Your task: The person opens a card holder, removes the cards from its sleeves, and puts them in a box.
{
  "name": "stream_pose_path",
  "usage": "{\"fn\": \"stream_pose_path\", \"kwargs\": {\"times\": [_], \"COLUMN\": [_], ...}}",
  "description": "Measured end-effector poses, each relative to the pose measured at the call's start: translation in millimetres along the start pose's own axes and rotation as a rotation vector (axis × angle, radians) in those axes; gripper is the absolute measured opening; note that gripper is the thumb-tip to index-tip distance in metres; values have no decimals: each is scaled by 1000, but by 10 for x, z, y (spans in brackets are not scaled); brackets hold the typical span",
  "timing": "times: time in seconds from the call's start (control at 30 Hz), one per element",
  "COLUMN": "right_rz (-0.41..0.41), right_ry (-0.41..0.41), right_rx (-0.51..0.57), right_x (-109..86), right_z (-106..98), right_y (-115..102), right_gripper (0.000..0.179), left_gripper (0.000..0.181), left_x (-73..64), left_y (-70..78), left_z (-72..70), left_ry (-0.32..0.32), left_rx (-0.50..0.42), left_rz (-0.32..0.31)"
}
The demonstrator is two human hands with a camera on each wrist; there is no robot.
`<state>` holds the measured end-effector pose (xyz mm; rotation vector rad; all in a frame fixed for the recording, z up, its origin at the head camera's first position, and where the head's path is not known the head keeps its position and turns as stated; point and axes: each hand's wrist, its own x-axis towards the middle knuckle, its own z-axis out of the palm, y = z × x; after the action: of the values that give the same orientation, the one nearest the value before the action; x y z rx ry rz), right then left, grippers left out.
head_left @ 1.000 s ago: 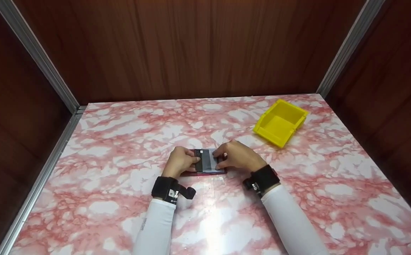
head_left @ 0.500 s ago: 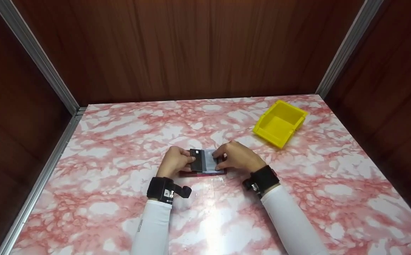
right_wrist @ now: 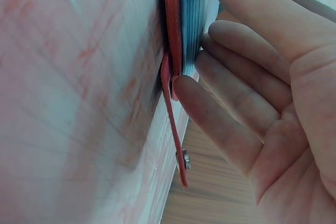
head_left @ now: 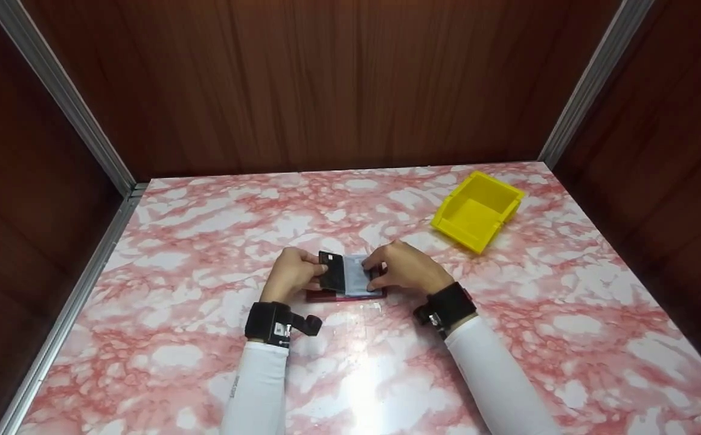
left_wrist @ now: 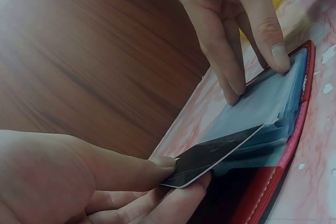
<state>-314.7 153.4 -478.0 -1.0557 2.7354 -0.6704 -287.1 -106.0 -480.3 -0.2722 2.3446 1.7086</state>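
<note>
A red card holder [left_wrist: 305,98] lies spread on the table with its stack of clear plastic sleeves [head_left: 355,277] on the right side. My left hand [head_left: 291,273] pinches a black card [left_wrist: 207,156] between thumb and fingers at its left end. The card is tilted up over the holder's left cover, and its right end meets the sleeves' edge. Over the sleeves, my right hand [head_left: 409,266] presses down with thumb and fingertips. In the right wrist view, its fingers extend beside the sleeve stack, near a red strap [right_wrist: 175,129] with a metal snap.
A yellow open-fronted bin [head_left: 477,211] stands at the back right of the pink-and-white marbled table [head_left: 217,223]. Dark wood panels [head_left: 326,84] with metal corner posts enclose the back and sides.
My left hand has drawn leftward with the black card, which has slid out of the clear sleeve and tilted upward. The right hand has stayed in place on the sleeves.
</note>
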Motion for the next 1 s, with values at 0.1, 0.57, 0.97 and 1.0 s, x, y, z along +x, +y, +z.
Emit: {"fn": "stream_pose_path", "kwargs": {"times": [0.1, 0.57, 0.97, 1.0], "right_rz": [0, -21, -1, -1], "right_ry": [5, 7, -11, -9], "right_rx": [4, 6, 9, 9], "right_x": [-2, -12, 5, 4], "right_z": [7, -9, -30, -39], "right_y": [14, 10, -9, -10], "right_gripper": [37, 34, 27, 25], "left_gripper": [20, 22, 18, 18], "left_x": [-11, 3, 7, 6], "left_y": [5, 34, 39, 41], "left_z": [-15, 10, 88, 97], "left_ry": [1, -22, -57, -60], "left_rx": [-13, -60, -96, -101], "left_rz": [3, 46, 87, 89]}}
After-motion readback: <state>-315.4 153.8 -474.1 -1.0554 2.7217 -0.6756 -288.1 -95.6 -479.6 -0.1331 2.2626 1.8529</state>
